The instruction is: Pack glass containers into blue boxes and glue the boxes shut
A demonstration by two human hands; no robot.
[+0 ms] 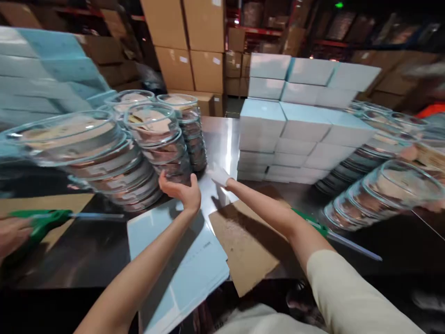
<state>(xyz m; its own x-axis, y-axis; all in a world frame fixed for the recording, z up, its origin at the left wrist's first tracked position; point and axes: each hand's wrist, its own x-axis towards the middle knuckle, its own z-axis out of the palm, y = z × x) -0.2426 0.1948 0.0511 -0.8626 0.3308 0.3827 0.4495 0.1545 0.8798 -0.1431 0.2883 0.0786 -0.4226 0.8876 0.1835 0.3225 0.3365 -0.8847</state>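
My left hand (181,191) is cupped, fingers and thumb apart, at the lower front of a stack of round clear containers (165,153). Whether it touches them I cannot tell. My right hand (219,176), in a whitish glove, is blurred over the shiny metal table (217,134), beside another container stack (192,134); its fingers do not show clearly. Below my left hand lie flat light-blue and white cartons (187,264). Under my right forearm is a brown cardboard sheet (243,241). A green glue gun (321,228) with a pale stick lies partly behind that forearm.
White boxes (264,125) are piled behind my right arm, and more boxes (31,69) at far left. Tall container stacks (125,181) lean on the left; others (368,199) stand right. Another person's hand (15,234) holds a green glue gun (45,220). Brown cartons (205,69) stand behind.
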